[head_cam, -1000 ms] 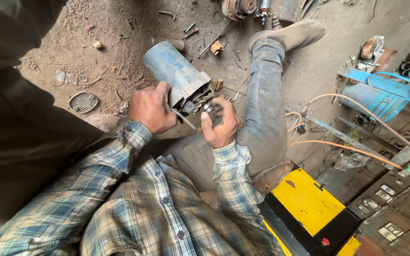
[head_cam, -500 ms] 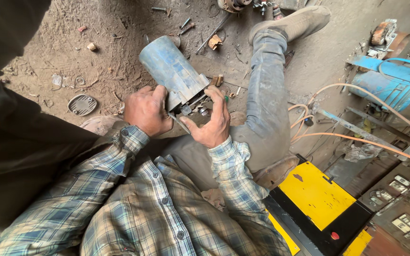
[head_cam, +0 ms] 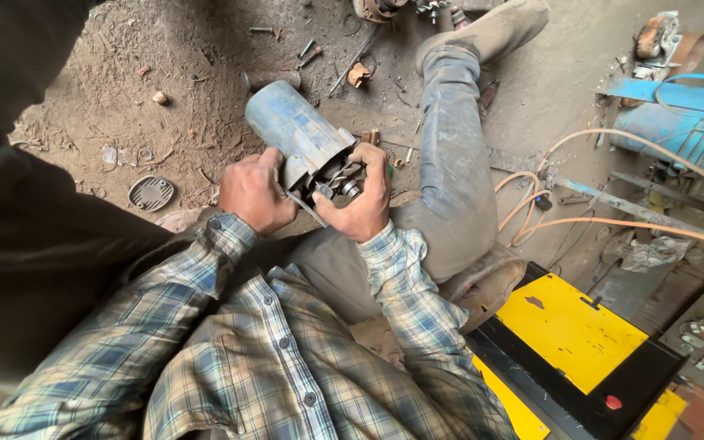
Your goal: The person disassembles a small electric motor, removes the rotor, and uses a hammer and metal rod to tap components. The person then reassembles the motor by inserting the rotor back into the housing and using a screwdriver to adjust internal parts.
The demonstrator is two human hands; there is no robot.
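Head view. We see the left hand [head_cam: 256,192] clasped around the open end of a blue cylindrical motor housing [head_cam: 297,134], and the right hand [head_cam: 362,198] with its fingers curled over the exposed metal parts at that same end. The housing is held above the lap, its closed end tilted away toward the dirt floor [head_cam: 124,73]. An outstretched leg [head_cam: 454,147] borders the hands on the right. Loose bolts [head_cam: 307,53] and a round grille cover [head_cam: 150,193] lie scattered on the floor — well apart from the hands. Orange cable [head_cam: 613,224] loops at right, near a blue drum [head_cam: 678,122]. A yellow-and-black case [head_cam: 568,330] crowds the lower right — open ground remains at upper left.
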